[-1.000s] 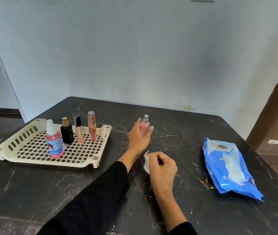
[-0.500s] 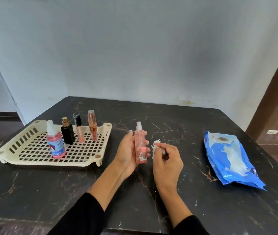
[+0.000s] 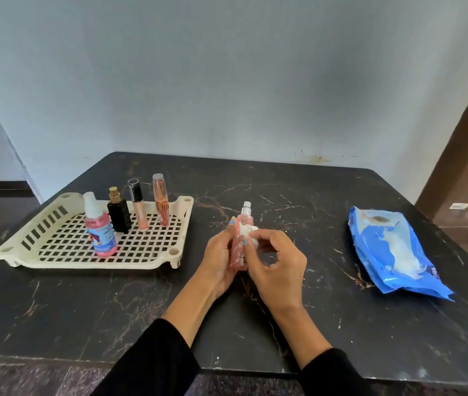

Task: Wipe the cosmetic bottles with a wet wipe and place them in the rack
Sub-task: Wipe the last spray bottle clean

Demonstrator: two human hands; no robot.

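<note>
A slim pink spray bottle (image 3: 240, 252) with a silver nozzle is held upright above the table's middle by my left hand (image 3: 218, 258). My right hand (image 3: 277, 262) pinches a small white wet wipe (image 3: 248, 231) against the bottle's upper front. The cream lattice rack (image 3: 64, 252) sits at the left. In it stand a pink pump bottle (image 3: 100, 227), a black bottle with a gold cap (image 3: 118, 211), a black-capped gloss tube (image 3: 138, 205) and a peach tube (image 3: 161, 200).
A blue pack of wet wipes (image 3: 392, 250) lies flat at the right of the dark marble table (image 3: 113, 304). A pale wall runs close behind the table. A brown door frame (image 3: 467, 144) stands at the far right.
My left hand lifted the pink spray bottle off the table and drew it nearer. My right hand carried the wipe up from the tabletop and now presses it onto the bottle.
</note>
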